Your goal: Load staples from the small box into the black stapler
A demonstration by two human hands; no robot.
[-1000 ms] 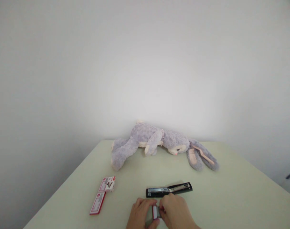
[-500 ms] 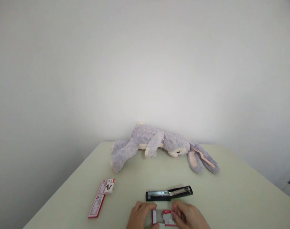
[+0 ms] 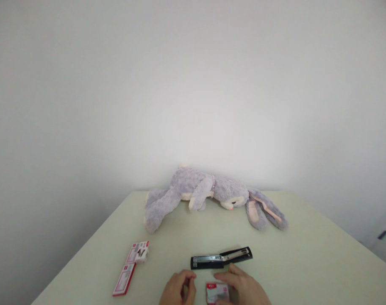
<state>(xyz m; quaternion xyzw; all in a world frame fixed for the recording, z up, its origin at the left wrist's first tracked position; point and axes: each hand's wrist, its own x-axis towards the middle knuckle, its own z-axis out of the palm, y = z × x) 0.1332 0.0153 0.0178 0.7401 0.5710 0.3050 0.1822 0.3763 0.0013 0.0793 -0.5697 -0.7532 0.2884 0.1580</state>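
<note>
My right hand (image 3: 245, 288) holds a small red and white staple box (image 3: 216, 292) at the table's near edge. My left hand (image 3: 176, 290) is just left of the box and apart from it. Its thumb and fingers are curled together, and I cannot see whether anything is pinched between them. A black stapler (image 3: 221, 258) lies folded out flat just beyond both hands, its metal staple channel showing.
Two more red and white staple boxes lie to the left, one (image 3: 137, 252) farther and one (image 3: 124, 279) nearer. A grey plush rabbit (image 3: 212, 195) lies on its side at the far edge of the pale green table (image 3: 307, 262), against a white wall.
The hands have come apart. The left hand let go of the box and drew left with fingers curled, while the right hand kept the box. The view shifted slightly.
</note>
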